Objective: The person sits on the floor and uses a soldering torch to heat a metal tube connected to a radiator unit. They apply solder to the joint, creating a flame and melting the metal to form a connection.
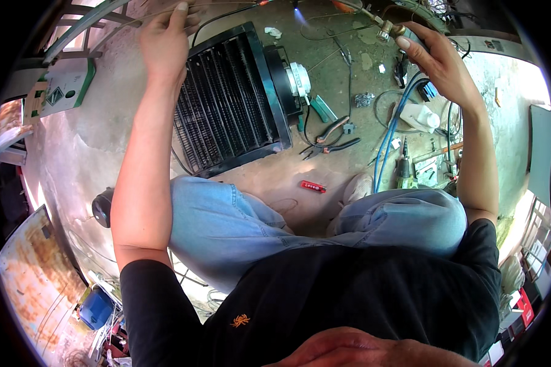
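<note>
At the upper left, my left hand (165,46) is closed, thumb against fingers, on a thin rod (220,4) that runs along the top edge. My right hand (442,64) at the upper right wraps round the handle of a gas torch with brass fittings (386,29). A bluish flame (300,18) shows at top centre, close to an orange-glowing spot. What the flame touches is partly cut off by the top edge. Between my arms stands a black finned heat exchanger (226,98) with a white-capped motor (299,79) on its right side.
On the floor before my legs lie pliers (330,139) and a small red object (313,186). Blue hoses (389,134), a white bottle (419,116) and a green-bodied drill (404,168) are at the right. A box (67,88) stands at the far left.
</note>
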`<state>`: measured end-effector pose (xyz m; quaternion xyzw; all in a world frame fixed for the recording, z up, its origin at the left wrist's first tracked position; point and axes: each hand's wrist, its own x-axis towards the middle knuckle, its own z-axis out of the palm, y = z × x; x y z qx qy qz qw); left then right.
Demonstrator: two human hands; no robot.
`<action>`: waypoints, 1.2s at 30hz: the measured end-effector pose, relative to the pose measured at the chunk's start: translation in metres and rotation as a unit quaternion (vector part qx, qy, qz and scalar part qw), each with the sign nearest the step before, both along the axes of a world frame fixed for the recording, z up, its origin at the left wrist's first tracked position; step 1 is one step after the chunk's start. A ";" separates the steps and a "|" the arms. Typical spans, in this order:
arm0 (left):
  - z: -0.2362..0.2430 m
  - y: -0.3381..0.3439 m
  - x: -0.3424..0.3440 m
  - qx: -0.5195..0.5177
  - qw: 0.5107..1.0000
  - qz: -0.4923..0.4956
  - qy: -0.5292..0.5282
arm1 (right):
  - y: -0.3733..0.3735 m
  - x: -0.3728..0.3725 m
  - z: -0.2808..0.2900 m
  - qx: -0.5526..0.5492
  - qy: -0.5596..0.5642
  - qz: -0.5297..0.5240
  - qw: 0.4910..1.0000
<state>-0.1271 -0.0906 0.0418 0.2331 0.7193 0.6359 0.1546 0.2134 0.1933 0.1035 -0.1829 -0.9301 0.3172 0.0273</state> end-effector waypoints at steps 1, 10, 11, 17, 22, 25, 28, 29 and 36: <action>-0.001 0.001 0.000 0.000 1.000 -0.003 0.005 | -0.003 -0.007 0.003 -0.055 -0.016 -0.027 0.998; -0.011 0.010 -0.002 0.004 1.000 -0.011 0.000 | -0.024 -0.056 0.029 -0.043 -0.053 -0.052 0.996; -0.013 0.010 -0.003 0.003 1.000 -0.011 0.000 | -0.024 -0.059 0.029 -0.041 -0.057 -0.048 0.996; -0.004 0.015 0.009 -0.027 0.999 0.023 0.009 | -0.021 -0.074 0.018 -0.006 -0.047 -0.034 0.998; -0.002 0.020 0.012 -0.004 1.000 0.008 0.010 | -0.022 -0.079 0.009 -0.038 -0.014 -0.048 0.998; -0.004 0.019 0.010 -0.010 1.000 0.008 0.009 | -0.032 -0.087 0.031 -0.032 -0.119 -0.066 0.990; -0.007 0.018 0.007 -0.012 1.000 0.016 0.014 | -0.028 -0.087 0.015 -0.080 -0.092 -0.076 0.990; -0.008 0.018 0.006 -0.013 1.000 0.020 0.016 | -0.025 -0.085 0.008 -0.069 -0.058 -0.060 0.994; -0.009 0.016 0.004 -0.005 1.000 0.018 0.016 | -0.024 -0.086 0.010 -0.028 -0.086 -0.053 0.995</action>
